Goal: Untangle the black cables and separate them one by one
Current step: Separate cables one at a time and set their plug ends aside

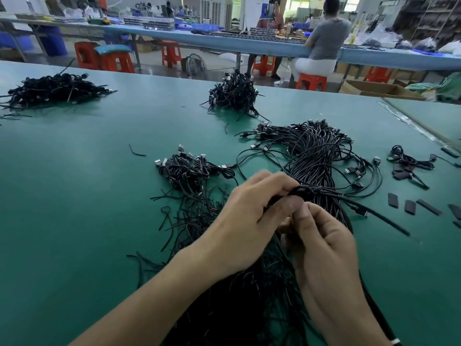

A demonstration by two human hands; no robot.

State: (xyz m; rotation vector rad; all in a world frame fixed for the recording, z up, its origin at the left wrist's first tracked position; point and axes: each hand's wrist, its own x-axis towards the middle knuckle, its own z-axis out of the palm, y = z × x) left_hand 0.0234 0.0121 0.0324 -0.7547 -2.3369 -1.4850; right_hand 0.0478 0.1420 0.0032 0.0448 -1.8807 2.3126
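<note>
Head view. Left hand (249, 216): grip clamped on a knotted black cable (303, 191) above the green desk (74, 183), at the near edge of the tangled bundle (316, 156). Right hand (321, 245): grip pinched on the same cable, just below. Step, likely: working one cable loose. Next move calls for drawing it out without snagging its neighbours.

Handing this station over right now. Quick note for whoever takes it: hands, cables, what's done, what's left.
Left hand: grip closed on the knotted cable, in front of the main bundle.
Right hand: pinches the same cable just under the knot.
Main bundle: tangled, runs from behind the hands down toward the person.
Done: small pile left of the hands, probably cables already freed. Two far piles sit further back on the green table.
Left: free this knot, then work through most of the bundle.
</note>
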